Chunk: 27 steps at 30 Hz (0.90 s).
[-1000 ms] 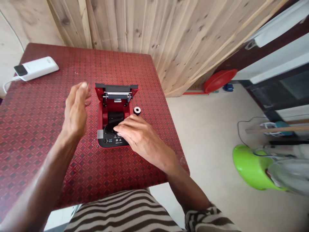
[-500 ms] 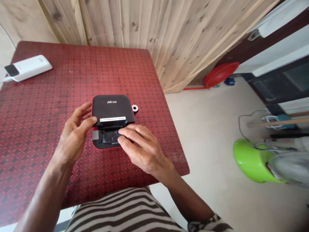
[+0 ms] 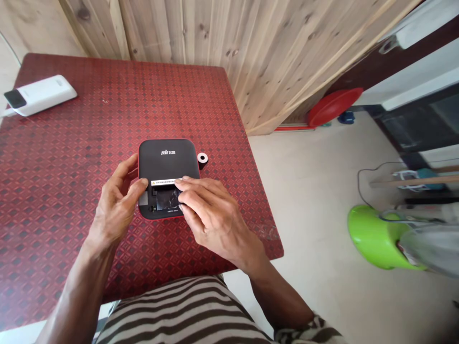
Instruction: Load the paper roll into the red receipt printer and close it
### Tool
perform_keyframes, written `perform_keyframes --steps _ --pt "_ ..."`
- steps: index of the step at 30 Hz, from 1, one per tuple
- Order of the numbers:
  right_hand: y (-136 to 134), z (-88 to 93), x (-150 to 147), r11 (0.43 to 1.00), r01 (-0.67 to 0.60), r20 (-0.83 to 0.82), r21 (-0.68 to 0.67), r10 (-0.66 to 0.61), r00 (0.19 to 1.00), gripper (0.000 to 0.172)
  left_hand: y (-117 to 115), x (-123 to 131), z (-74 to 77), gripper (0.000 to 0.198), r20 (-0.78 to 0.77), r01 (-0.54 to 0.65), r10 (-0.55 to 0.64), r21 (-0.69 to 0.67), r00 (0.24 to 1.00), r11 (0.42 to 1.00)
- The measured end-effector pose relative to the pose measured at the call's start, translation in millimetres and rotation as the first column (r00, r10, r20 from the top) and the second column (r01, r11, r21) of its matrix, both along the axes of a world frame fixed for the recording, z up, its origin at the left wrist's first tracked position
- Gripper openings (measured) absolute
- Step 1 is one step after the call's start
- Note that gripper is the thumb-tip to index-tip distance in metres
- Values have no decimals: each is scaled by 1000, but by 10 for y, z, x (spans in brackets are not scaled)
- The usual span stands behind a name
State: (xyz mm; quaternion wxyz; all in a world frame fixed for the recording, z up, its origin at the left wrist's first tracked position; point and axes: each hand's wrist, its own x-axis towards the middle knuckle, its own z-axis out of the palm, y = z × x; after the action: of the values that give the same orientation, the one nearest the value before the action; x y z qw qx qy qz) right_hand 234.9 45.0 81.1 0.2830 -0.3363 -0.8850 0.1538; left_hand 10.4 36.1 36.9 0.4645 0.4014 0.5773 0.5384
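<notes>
A small black receipt printer (image 3: pixel 168 165) with a red rim lies on the red patterned table, its lid down flat. White lettering and a white warning strip are on the lid, above a dark glossy window (image 3: pixel 167 199). My left hand (image 3: pixel 116 203) grips the printer's left side, thumb on top and fingers along the edge. Across the lower right of the printer lies my right hand (image 3: pixel 215 215), fingers closed together and pressed on the lid by the strip and window. It hides that corner. Just beyond the printer's right edge is a small white paper roll (image 3: pixel 202 158).
A white power bank (image 3: pixel 46 95) with a dark end and a cable lies at the table's far left. Wooden planks (image 3: pixel 201 33) rise behind the red table (image 3: pixel 118 105). On the floor to the right are a green stool (image 3: pixel 371 239) and a red basin (image 3: pixel 333 106).
The printer's lid was raised a little and has come down flat. My right fingers have shifted up onto the lid's near edge. My left hand keeps its hold.
</notes>
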Motion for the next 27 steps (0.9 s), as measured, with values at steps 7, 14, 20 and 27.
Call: perform_keyframes --steps 7,14,20,27 --pt "-50 -101 144 992 98 -293 -74 -116 949 30 -193 41 8 52 125 -57 65 -61 990 997" --pt "-161 -408 306 910 347 -322 -229 -407 855 16 -416 81 -9 48 79 -90 95 -72 992 993" --pt "-156 -510 312 903 363 -331 -231 -424 843 17 -361 192 60 44 113 -169 180 -97 977 981" --pt "-147 -540 347 898 376 -326 -229 -435 839 16 -303 302 127 41 159 -262 276 -102 948 960"
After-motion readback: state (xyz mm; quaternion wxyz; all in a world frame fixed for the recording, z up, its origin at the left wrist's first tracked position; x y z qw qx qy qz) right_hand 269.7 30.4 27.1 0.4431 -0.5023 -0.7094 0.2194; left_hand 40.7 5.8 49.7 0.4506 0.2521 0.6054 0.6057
